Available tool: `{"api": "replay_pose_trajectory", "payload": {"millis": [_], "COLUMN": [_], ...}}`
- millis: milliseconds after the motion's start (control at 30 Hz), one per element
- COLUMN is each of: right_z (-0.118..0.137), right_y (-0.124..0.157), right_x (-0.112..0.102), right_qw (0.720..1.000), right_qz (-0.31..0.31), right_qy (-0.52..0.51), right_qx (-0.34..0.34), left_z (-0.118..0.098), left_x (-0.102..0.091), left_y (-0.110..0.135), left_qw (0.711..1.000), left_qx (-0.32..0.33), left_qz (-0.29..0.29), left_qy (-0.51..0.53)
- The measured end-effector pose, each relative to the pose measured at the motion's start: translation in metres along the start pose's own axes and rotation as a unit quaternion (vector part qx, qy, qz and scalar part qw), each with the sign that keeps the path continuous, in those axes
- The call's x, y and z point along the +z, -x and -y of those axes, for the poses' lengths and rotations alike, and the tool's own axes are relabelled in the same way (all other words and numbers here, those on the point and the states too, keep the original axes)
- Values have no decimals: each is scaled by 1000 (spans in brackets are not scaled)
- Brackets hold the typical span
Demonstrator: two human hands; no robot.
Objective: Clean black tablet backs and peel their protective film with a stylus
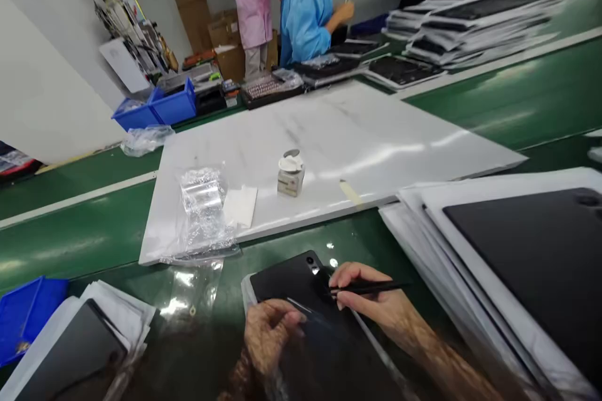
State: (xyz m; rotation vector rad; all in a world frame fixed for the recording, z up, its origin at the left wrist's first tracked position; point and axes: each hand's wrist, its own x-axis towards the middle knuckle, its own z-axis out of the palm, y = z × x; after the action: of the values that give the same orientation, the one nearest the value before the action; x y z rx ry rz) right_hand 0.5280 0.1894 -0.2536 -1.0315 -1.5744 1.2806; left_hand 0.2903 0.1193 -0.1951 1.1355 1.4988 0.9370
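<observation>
A black tablet back panel (329, 338) with a camera lens near its top edge lies in front of me on white sheet material. My right hand (376, 301) pinches slim black tweezers (371, 287), their tip end close to the panel near the lens. Over the panel's left side, my left hand (270, 332) has thumb and fingers drawn together; a shiny clear edge shows by the fingertips, but what they hold is unclear. Part of the panel's lower end is blurred.
Stacked dark panels with white sheets (527, 263) stand at right, more panels (79, 351) at lower left. A white board (329, 131) bears a small box (290, 178) and clear plastic bags (202, 207). Blue bins (174, 106) and two people (305, 12) are beyond.
</observation>
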Motion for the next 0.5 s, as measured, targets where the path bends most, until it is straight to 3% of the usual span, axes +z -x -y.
{"api": "replay_pose_trajectory", "payload": {"millis": [100,333,500], "right_z": [3,5,24], "right_y": [8,6,2], "right_x": [3,13,9], "right_qw": [996,976,979], "right_qz": [36,97,98], "right_qy": [-74,-174,-148], "right_qx": [36,89,99], "left_z": [9,-9,-14], "left_x": [0,-3,-3], "left_y": [11,7,9], "left_qw": [997,995,996], "left_qx": [-35,-47,-49], "left_qz": [32,26,16], "left_qy": [57,86,74]}}
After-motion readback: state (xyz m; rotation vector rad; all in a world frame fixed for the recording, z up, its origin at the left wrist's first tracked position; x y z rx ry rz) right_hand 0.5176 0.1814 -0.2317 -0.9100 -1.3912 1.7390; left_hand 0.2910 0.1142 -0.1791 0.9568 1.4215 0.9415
